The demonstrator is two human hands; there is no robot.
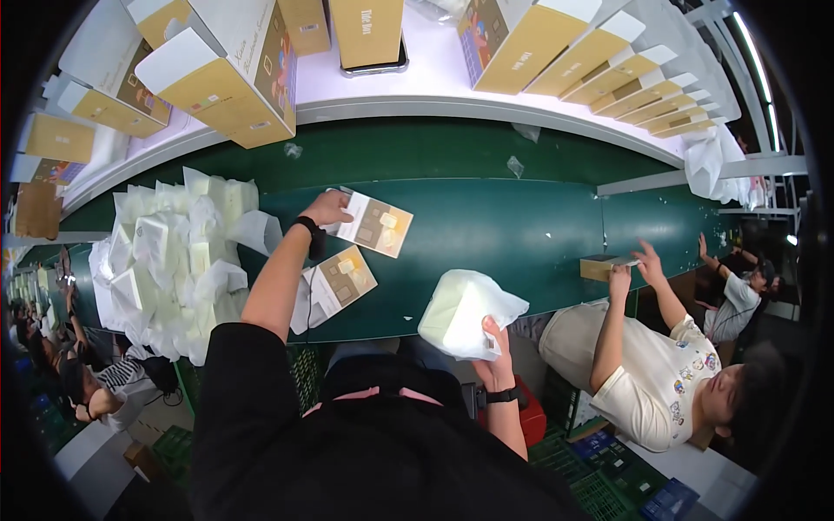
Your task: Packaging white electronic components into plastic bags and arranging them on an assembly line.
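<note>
My right hand (495, 352) is wrapped round the lower right side of a white block in a thin plastic bag (456, 311), held over the near edge of the green belt. Further off to the left, my left hand (328, 209) grips the white end of a brown-and-white carton (383, 227) lying on the belt. Its fingertips are partly hidden at the carton's edge. Just nearer, below that forearm, lies a similar carton (343, 282) with a white flap.
Many bagged white blocks (169, 256) are heaped at the left. Open yellow cartons (230, 78) line the shelf (382, 106) behind the belt (512, 226). At right, a co-worker (651, 369) handles a small carton (605, 267). Green crates (599, 495) stand below.
</note>
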